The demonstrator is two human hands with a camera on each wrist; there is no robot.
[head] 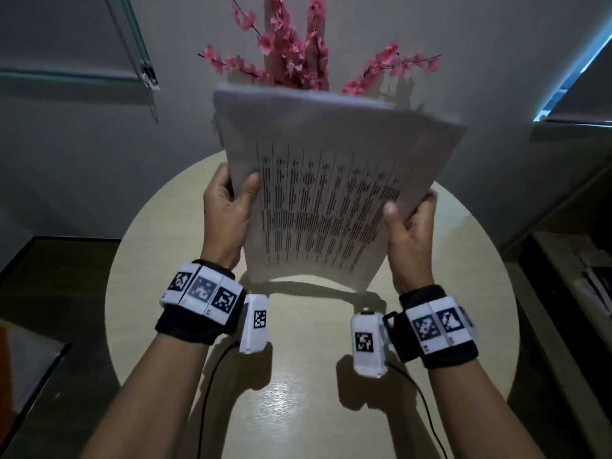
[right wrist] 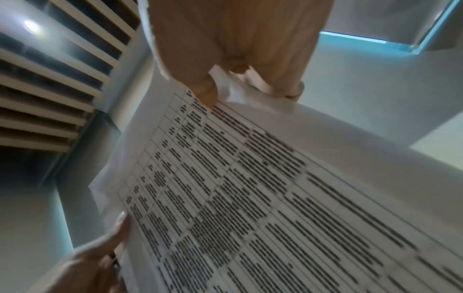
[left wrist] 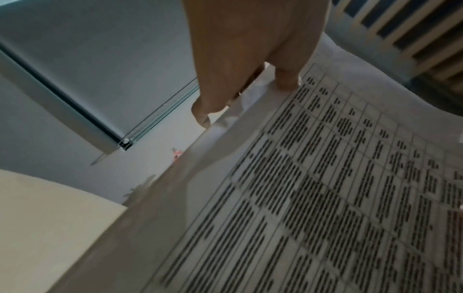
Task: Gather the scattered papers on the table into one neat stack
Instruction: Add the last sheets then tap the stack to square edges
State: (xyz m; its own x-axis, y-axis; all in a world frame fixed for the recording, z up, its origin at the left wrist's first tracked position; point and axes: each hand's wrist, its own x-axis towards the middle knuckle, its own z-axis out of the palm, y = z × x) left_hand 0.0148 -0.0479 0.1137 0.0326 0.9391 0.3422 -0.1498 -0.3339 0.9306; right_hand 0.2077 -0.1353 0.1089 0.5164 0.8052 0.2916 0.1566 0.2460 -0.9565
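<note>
A stack of white printed papers (head: pixel 328 193) with table lines and dark text stands tilted above the round table (head: pixel 298 392), its lower edge just off the surface. My left hand (head: pixel 228 200) grips the stack's left edge, thumb on the front sheet, fingers behind. My right hand (head: pixel 410 217) grips the right edge the same way. The left wrist view shows the papers (left wrist: pixel 313 188) under the left hand (left wrist: pixel 250 59). In the right wrist view the papers (right wrist: pixel 250 198) run from my right hand (right wrist: pixel 225 59) toward the left hand (right wrist: pixel 95 257).
Pink artificial blossom branches (head: pixel 291 51) rise behind the papers at the table's far side. A dark floor edge and box sit at the left (head: pixel 33 326); shelving with papers stands at the right (head: pixel 583 276). Window blinds (head: pixel 66 44) hang on the wall.
</note>
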